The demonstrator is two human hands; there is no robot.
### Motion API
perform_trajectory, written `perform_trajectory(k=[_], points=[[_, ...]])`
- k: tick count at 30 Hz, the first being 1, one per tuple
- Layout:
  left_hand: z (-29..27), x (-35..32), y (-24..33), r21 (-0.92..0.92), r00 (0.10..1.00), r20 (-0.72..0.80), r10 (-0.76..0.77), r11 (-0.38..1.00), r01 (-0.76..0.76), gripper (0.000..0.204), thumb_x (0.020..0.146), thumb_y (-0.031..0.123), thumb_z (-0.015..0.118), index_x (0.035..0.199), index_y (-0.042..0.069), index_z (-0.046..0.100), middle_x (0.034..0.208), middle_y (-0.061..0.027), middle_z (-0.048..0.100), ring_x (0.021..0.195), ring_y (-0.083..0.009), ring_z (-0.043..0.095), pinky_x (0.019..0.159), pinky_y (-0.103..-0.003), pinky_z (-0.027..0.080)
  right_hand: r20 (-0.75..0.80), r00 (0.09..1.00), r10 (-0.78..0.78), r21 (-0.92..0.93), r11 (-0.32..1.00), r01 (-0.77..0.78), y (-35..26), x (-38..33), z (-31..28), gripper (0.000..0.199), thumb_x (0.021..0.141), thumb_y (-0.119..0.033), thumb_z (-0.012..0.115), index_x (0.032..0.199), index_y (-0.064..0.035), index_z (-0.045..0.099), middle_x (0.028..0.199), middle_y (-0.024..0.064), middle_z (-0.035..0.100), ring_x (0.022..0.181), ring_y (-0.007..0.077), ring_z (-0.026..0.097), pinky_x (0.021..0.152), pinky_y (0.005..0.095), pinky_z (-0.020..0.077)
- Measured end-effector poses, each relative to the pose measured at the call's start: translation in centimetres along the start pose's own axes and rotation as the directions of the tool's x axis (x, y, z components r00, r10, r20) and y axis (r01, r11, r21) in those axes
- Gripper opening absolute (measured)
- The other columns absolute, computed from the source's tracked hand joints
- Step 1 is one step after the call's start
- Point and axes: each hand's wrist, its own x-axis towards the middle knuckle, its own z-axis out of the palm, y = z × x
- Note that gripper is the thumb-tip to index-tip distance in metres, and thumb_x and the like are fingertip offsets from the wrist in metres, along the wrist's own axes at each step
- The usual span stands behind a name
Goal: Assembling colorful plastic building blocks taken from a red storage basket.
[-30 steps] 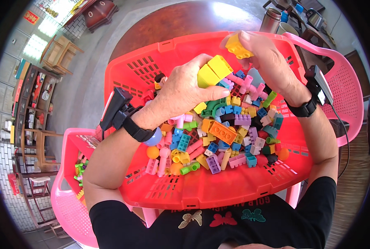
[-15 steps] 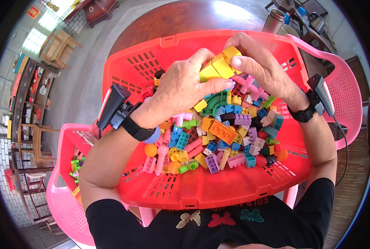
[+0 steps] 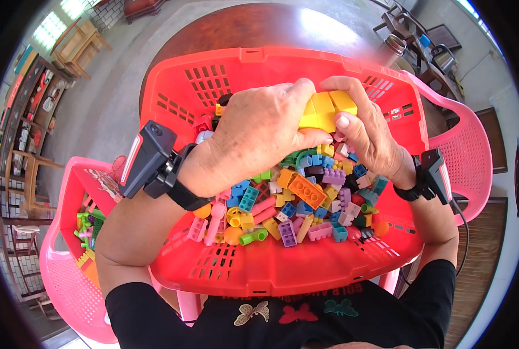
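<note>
Yellow building blocks sit side by side in a short row between my two hands, above the far half of a red plastic basket. My left hand is closed round the left end, with its thumb along the underside. My right hand grips the right end, thumb in front and fingers over the top. Whether the blocks are fully joined, I cannot tell. Below lie many mixed toy pieces, among them an orange block, a purple block, a teal block and an orange ball.
A pink chair at the left carries a red container with more toy pieces. Another pink chair stands at the right. Beyond the basket is a round brown table with a metal flask. Both wrists wear strapped devices.
The yellow blocks have turned from a slanted position to a more level row. Both hands still hold them, with my left hand lower and nearer. The whole view has shifted slightly.
</note>
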Motion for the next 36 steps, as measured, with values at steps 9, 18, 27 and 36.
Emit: perform_trajectory(k=[9,18,27,36], points=[[0.0,-0.2,1.5,0.134,0.998,-0.055,0.033,0.991,-0.025,0.044,0.074,0.036,0.073,0.094,0.006,0.047,0.079,-0.0108,0.058,0.075,-0.0299,0.061,0.061,-0.039,0.048,-0.103,0.991,-0.08,-0.019,0.997,0.079,-0.5,-0.7,0.3,0.033,0.096,-0.028,0.046,0.115,-0.0018,0.04,0.08,0.0169,0.057,0.072,0.0337,0.059,0.063,0.0369,0.0448],[0.5,-0.6,1.3,-0.051,0.995,0.055,-0.081,0.995,0.084,0.045,0.074,0.037,0.073,0.094,0.006,0.047,0.076,-0.0121,0.058,0.073,-0.0329,0.061,0.059,-0.041,0.047,-0.061,0.998,-0.024,-0.015,1.0,0.023,0.1,-0.8,0.9,0.03,0.096,-0.026,0.045,0.112,-0.0015,0.04,0.078,0.0161,0.056,0.069,0.0332,0.058,0.061,0.0371,0.0444],[0.5,-0.4,1.5,0.208,0.995,-0.095,0.039,0.978,-0.019,0.045,0.073,0.037,0.073,0.095,0.007,0.047,0.079,-0.0116,0.059,0.071,-0.0324,0.061,0.059,-0.041,0.048,-0.166,0.985,-0.051,-0.009,0.999,0.05,-0.2,-0.6,1.3,0.029,0.096,-0.026,0.045,0.113,-0.002,0.04,0.076,0.0155,0.055,0.066,0.0294,0.056,0.059,0.0354,0.0434],[1.3,0.9,-1.3,-0.273,0.937,0.285,-0.204,0.92,0.283,0.043,0.078,0.038,0.071,0.096,0.003,0.054,0.081,-0.011,0.064,0.075,-0.0274,0.065,0.062,-0.033,0.049,0.17,0.96,0.224,0.327,0.906,-0.269,1.0,1.0,-1.0,0.045,0.097,-0.046,0.04,0.112,-0.0045,0.049,0.072,0.0044,0.052,0.059,0.0107,0.049,0.055,0.0244,0.041]])
